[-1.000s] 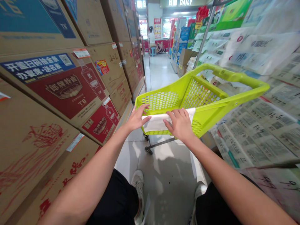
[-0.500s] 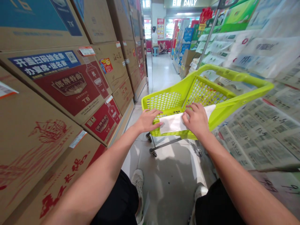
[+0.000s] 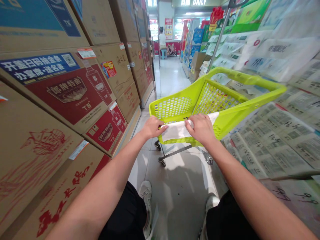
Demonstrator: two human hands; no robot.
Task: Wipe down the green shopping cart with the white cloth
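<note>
A lime-green plastic shopping cart point(image 3: 226, 125) stands in front of me, turned sideways with its handle toward the right. Over its near side rim hangs a white cloth point(image 3: 176, 131). My left hand point(image 3: 153, 127) is closed over the rim at the cloth's left end, thumb on the outside and fingertips hidden inside the basket. Farther right, my right hand point(image 3: 202, 128) wraps over the same rim, pressing the cloth against it with the thumb in front. The cloth's right end shows past that hand.
Stacked cardboard cartons point(image 3: 75, 88) line the left side. White packaged goods point(image 3: 272, 136) are piled on the right, close to the cart. A metal pole point(image 3: 220, 38) rises behind the cart. Down the tiled aisle point(image 3: 172, 75), a person sits on a blue stool point(image 3: 163, 53).
Both hands have closed more firmly over the rim and cloth, with the fingers now curled down. In the view, the cart and hands have shifted slightly left.
</note>
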